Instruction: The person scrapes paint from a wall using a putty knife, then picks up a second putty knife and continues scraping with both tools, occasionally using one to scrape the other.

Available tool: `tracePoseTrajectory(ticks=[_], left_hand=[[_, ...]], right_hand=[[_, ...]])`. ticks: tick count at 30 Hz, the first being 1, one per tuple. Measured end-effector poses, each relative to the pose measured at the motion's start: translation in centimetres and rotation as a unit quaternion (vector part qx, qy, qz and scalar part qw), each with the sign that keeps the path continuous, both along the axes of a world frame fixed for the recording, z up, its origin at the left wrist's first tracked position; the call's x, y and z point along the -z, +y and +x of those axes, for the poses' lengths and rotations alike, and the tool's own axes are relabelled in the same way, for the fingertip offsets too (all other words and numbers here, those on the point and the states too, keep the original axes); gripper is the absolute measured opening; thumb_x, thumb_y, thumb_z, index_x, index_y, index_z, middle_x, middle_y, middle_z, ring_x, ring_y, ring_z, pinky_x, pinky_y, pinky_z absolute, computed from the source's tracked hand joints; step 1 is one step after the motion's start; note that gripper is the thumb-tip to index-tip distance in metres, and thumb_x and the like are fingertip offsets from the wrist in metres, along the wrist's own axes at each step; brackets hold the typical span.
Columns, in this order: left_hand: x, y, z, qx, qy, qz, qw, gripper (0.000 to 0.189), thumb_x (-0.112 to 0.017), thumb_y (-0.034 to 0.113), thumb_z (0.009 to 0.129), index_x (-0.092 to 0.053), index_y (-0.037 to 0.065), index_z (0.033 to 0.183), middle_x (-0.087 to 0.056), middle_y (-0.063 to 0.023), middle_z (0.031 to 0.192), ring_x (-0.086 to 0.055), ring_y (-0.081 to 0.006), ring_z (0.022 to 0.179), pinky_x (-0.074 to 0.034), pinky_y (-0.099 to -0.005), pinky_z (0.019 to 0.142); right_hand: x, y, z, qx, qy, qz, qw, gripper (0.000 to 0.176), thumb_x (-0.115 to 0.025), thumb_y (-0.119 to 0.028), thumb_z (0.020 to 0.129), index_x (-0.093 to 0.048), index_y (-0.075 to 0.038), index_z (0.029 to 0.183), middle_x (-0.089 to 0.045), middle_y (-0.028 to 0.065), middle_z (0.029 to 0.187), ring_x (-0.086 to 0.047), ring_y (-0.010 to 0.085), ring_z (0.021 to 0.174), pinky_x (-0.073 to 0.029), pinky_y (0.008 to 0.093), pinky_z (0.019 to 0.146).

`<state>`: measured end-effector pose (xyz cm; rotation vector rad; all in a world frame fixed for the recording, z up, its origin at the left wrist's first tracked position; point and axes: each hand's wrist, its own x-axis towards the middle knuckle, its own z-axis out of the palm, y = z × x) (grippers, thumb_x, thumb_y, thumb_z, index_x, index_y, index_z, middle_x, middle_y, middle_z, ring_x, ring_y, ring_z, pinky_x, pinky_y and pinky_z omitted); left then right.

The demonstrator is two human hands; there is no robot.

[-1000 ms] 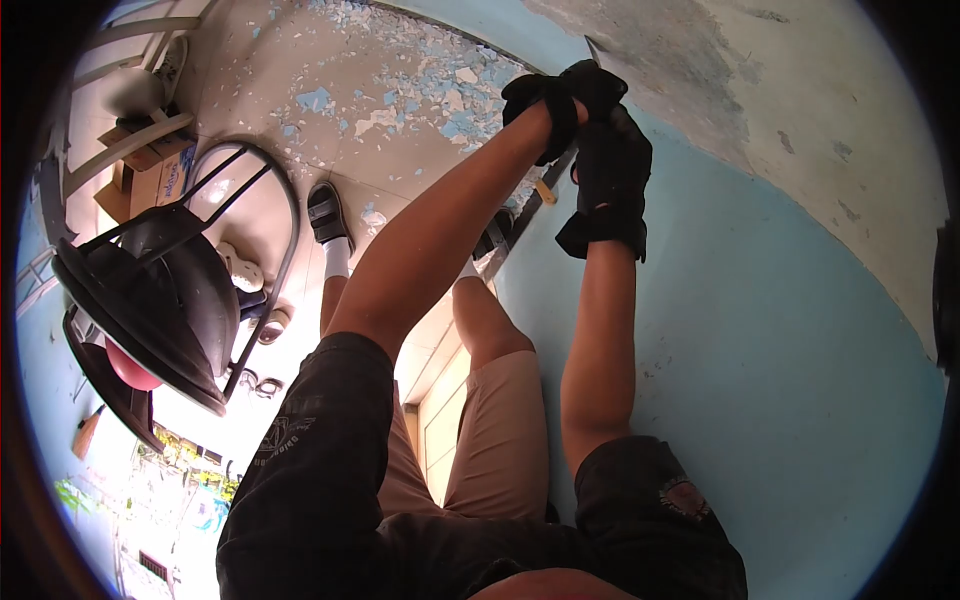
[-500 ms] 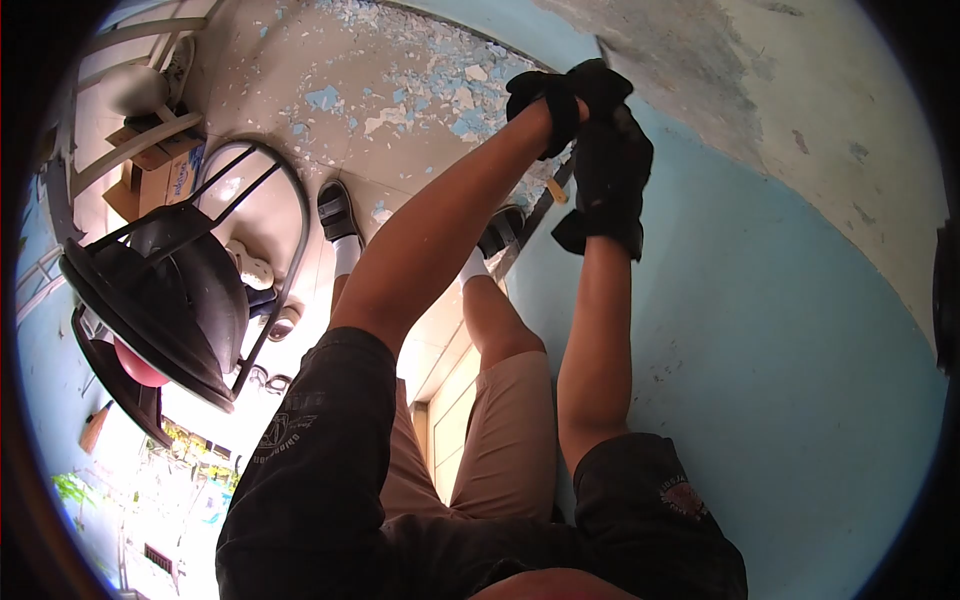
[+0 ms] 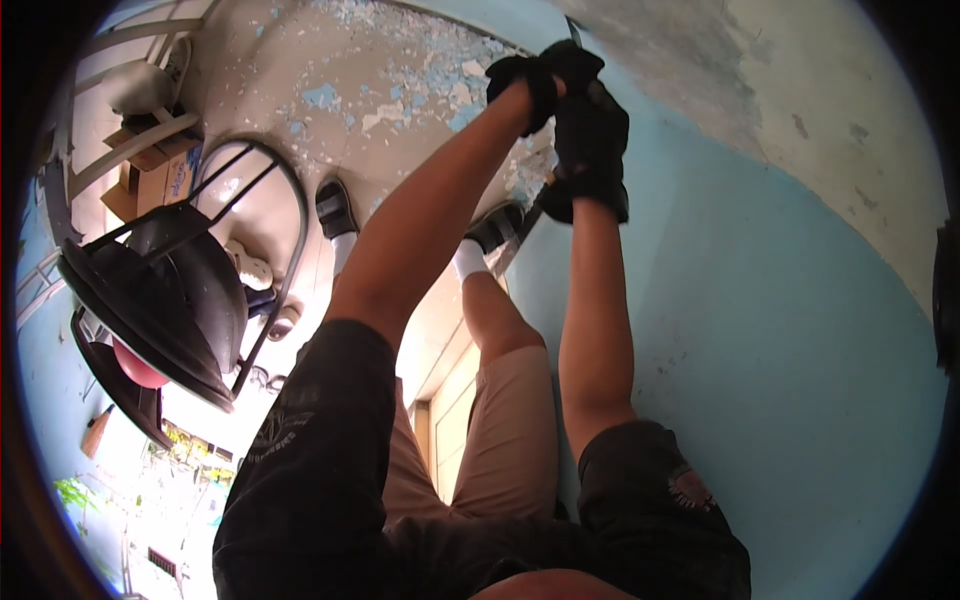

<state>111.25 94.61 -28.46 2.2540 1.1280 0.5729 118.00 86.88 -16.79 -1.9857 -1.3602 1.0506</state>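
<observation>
Nearest to me, my own black sleeves and shorts fill the bottom of the view and hide whatever lies under them. Both arms stretch away from them toward the wall (image 3: 760,330), which is painted blue.

My right hand (image 3: 590,140), in a black glove, is closed around the handle of a scraper (image 3: 572,30), close against the wall. My left hand (image 3: 525,78), also gloved, is clamped shut just beyond it, touching the right one, at the blade end of the tool. The gloves cover nearly all of the scraper; only a thin sliver of blade shows past the left hand, at the lower edge of a bare grey patch (image 3: 760,70) where the paint is gone. I cannot tell whether the blade touches the wall.

Between my arms, one shoe (image 3: 495,225) stands at the foot of the wall, partly hidden by my left forearm. A dark strip runs beside it; I cannot make out what it is. The other shoe (image 3: 333,208) stands farther out on the floor (image 3: 300,60). Beyond the feet, paint flakes (image 3: 430,70) are scattered along the wall's edge.

Off to the left, a black chair (image 3: 170,290) with a metal frame blocks the floor behind it, with a cardboard box (image 3: 150,185) beyond it.
</observation>
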Motion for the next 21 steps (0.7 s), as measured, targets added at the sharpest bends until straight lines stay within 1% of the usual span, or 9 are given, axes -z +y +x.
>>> tracePoseTrajectory(ticks=[2, 4, 8, 10, 11, 16, 18, 19, 21], left_hand=[[-3.2, -0.7, -0.4, -0.013, 0.051, 0.019, 0.998, 0.024, -0.056, 0.028, 0.081, -0.065, 0.006, 0.085, -0.066, -0.0132, 0.082, -0.065, -0.0296, 0.079, -0.050, -0.0393, 0.070], [-4.0, -0.4, -0.8, -0.076, -0.088, -0.111, 0.987, 0.025, -0.052, 0.027, 0.085, -0.065, 0.006, 0.083, -0.066, -0.0141, 0.083, -0.065, -0.0293, 0.079, -0.050, -0.0397, 0.071], [-0.8, 1.6, -2.4, -0.034, 0.041, -0.065, 0.996, 0.025, -0.052, 0.025, 0.086, -0.067, 0.005, 0.086, -0.068, -0.0137, 0.085, -0.065, -0.0295, 0.080, -0.051, -0.0369, 0.071], [-2.2, 0.2, -2.6, -0.025, -0.004, 0.026, 0.999, 0.024, -0.054, 0.025, 0.084, -0.067, 0.006, 0.089, -0.068, -0.0135, 0.085, -0.065, -0.0298, 0.079, -0.051, -0.0371, 0.071], [-3.2, 0.3, -2.3, -0.054, -0.082, -0.159, 0.982, 0.022, -0.056, 0.024, 0.082, -0.067, 0.008, 0.091, -0.068, -0.0129, 0.086, -0.066, -0.0303, 0.080, -0.052, -0.0384, 0.071], [-0.9, 2.1, -3.7, -0.023, 0.094, -0.037, 0.995, 0.023, -0.057, 0.025, 0.081, -0.067, 0.008, 0.092, -0.068, -0.0112, 0.086, -0.065, -0.0294, 0.078, -0.052, -0.0380, 0.072], [-0.4, 0.5, -3.8, -0.087, -0.076, -0.074, 0.991, 0.025, -0.058, 0.028, 0.079, -0.067, 0.008, 0.092, -0.068, -0.0129, 0.086, -0.065, -0.0296, 0.078, -0.052, -0.0381, 0.073], [-0.2, 0.4, -3.6, -0.063, -0.171, -0.140, 0.973, 0.024, -0.059, 0.027, 0.078, -0.067, 0.010, 0.092, -0.068, -0.0134, 0.089, -0.066, -0.0291, 0.081, -0.052, -0.0373, 0.075], [1.6, 1.1, -4.2, -0.081, -0.111, -0.041, 0.990, 0.023, -0.059, 0.025, 0.078, -0.067, 0.010, 0.093, -0.068, -0.0123, 0.089, -0.065, -0.0288, 0.083, -0.051, -0.0370, 0.076]], right_hand=[[-3.5, -0.9, -1.0, 0.012, -0.042, -0.017, 0.999, 0.033, -0.050, -0.023, 0.082, -0.063, -0.008, 0.107, -0.066, 0.0175, 0.098, -0.060, 0.0368, 0.098, -0.047, 0.0396, 0.083], [-0.8, -0.4, -0.7, 0.021, 0.043, 0.007, 0.999, 0.032, -0.050, -0.024, 0.082, -0.063, -0.008, 0.107, -0.066, 0.0169, 0.099, -0.060, 0.0356, 0.100, -0.046, 0.0386, 0.084], [1.3, 0.8, -1.7, -0.011, 0.085, 0.010, 0.996, 0.032, -0.051, -0.025, 0.082, -0.064, -0.008, 0.105, -0.066, 0.0164, 0.101, -0.062, 0.0336, 0.098, -0.047, 0.0383, 0.084], [-1.2, -0.3, -2.4, 0.048, 0.053, 0.025, 0.997, 0.020, -0.057, -0.016, 0.081, -0.067, -0.006, 0.096, -0.068, 0.0055, 0.082, -0.061, 0.0142, 0.080, -0.047, 0.0300, 0.073], [-0.6, -0.4, -1.8, 0.021, 0.050, 0.050, 0.997, 0.021, -0.056, -0.020, 0.080, -0.067, -0.007, 0.094, -0.068, 0.0094, 0.083, -0.063, 0.0197, 0.081, -0.048, 0.0327, 0.074], [0.9, 1.6, -3.3, -0.016, 0.005, 0.020, 1.000, 0.027, -0.055, -0.021, 0.079, -0.067, -0.007, 0.099, -0.069, 0.0139, 0.090, -0.064, 0.0297, 0.086, -0.048, 0.0340, 0.077], [-0.2, 0.6, -3.5, 0.008, -0.073, -0.009, 0.997, 0.025, -0.053, -0.022, 0.080, -0.067, -0.007, 0.095, -0.069, 0.0123, 0.091, -0.064, 0.0317, 0.087, -0.049, 0.0357, 0.077], [-1.2, -0.2, -3.6, 0.026, 0.051, 0.044, 0.997, 0.025, -0.052, -0.022, 0.081, -0.067, -0.008, 0.095, -0.069, 0.0103, 0.096, -0.064, 0.0322, 0.090, -0.049, 0.0372, 0.078], [1.6, 1.2, -2.9, -0.065, -0.036, 0.062, 0.995, 0.027, -0.051, -0.025, 0.083, -0.065, -0.007, 0.098, -0.067, 0.0145, 0.096, -0.063, 0.0331, 0.093, -0.048, 0.0376, 0.080]])
